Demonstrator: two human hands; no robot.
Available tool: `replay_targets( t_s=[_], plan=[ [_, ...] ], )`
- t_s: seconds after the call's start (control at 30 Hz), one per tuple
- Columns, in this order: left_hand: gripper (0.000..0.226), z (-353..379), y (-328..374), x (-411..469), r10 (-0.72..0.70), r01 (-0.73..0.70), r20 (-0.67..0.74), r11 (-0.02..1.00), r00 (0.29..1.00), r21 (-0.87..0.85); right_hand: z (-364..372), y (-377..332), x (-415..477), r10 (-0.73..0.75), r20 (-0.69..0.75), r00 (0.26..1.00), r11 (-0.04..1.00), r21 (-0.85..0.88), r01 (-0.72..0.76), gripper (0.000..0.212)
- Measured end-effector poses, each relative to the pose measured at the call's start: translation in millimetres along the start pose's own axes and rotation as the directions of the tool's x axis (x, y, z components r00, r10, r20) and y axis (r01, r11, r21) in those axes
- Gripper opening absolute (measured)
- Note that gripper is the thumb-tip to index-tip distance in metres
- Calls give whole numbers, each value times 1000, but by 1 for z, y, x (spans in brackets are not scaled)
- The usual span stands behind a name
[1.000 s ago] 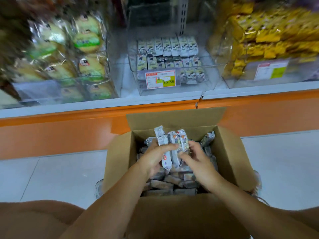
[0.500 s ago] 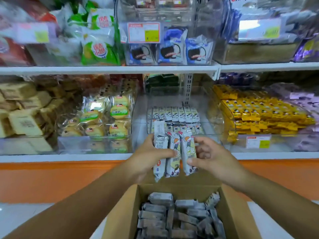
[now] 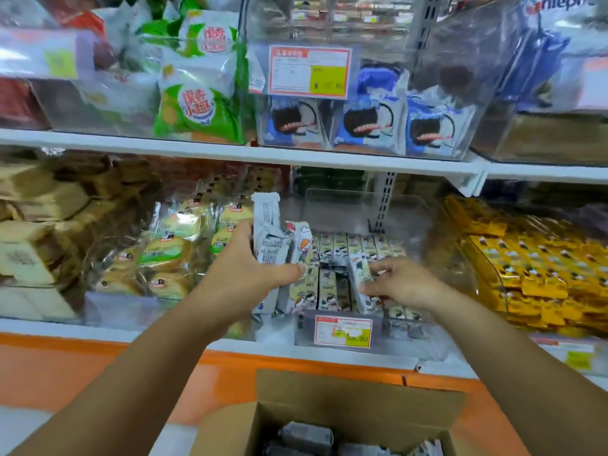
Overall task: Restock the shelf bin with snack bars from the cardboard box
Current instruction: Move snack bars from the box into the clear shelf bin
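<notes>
Left hand (image 3: 243,274) grips a bunch of snack bars (image 3: 271,245) upright, a reserve at the clear shelf bin (image 3: 401,330); right hand (image 3: 404,281) pinches a single bar (image 3: 357,274) over the bin's rows, likely slotting it in. Cardboard box (image 3: 329,390) sits below, within reach.

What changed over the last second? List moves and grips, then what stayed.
Both hands lifted a bundle of snack bars from the cardboard box up to the shelf bin. The right hand then took one bar toward the bin's stocked rows; the left hand keeps gripping the rest. Box and stocked rows stayed put.
</notes>
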State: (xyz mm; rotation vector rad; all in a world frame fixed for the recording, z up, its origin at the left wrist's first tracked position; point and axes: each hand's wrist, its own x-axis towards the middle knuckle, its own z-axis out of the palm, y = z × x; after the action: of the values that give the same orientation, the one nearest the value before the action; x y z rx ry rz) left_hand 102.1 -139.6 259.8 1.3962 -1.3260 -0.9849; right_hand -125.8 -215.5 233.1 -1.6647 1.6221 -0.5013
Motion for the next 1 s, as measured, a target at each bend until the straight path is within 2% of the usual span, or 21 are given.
replay_targets(
  t_s=[0.1,0.23,0.4,0.57,0.63,0.73,0.77,0.83,0.9,0.93,1.0],
  plan=[
    [56,3,-1,10,22,-22,-21,1000,1000,10,15,2,17,60,67,996,998,29,-62,65],
    [59,8,-3,18,13,-12,-30,1000,999,13,24,1,26,55,131,990,998,8,-56,56],
    [55,7,-7,21,3,-2,-28,999,1000,37,19,11,29,42,243,969,998,34,-51,73],
    [52,5,-8,15,6,-5,-16,1000,1000,13,18,11,28,29,266,963,999,-48,-17,75],
    [54,6,-9,12,4,-4,-12,1000,1000,0,10,10,24,15,239,971,993,-113,13,74],
    [54,12,-8,11,-13,14,15,997,1000,-80,-7,1,4,-136,27,990,973,-187,138,51],
    [54,15,-7,10,-23,26,26,994,999,-106,-9,-3,-7,-194,-16,981,972,-141,190,42],
    [57,22,-5,7,-50,57,56,988,997,-143,-8,-10,-34,-277,27,960,959,65,275,37],
    [62,32,-2,3,-59,74,89,981,994,-177,2,-16,-62,-326,129,937,919,277,282,46],
    [64,37,-1,1,-57,77,101,977,993,-199,8,-16,-71,-339,139,930,905,318,283,54],
    [68,45,0,-2,-56,85,122,965,991,-249,18,-12,-78,-352,70,934,888,340,309,65]
  ],
)
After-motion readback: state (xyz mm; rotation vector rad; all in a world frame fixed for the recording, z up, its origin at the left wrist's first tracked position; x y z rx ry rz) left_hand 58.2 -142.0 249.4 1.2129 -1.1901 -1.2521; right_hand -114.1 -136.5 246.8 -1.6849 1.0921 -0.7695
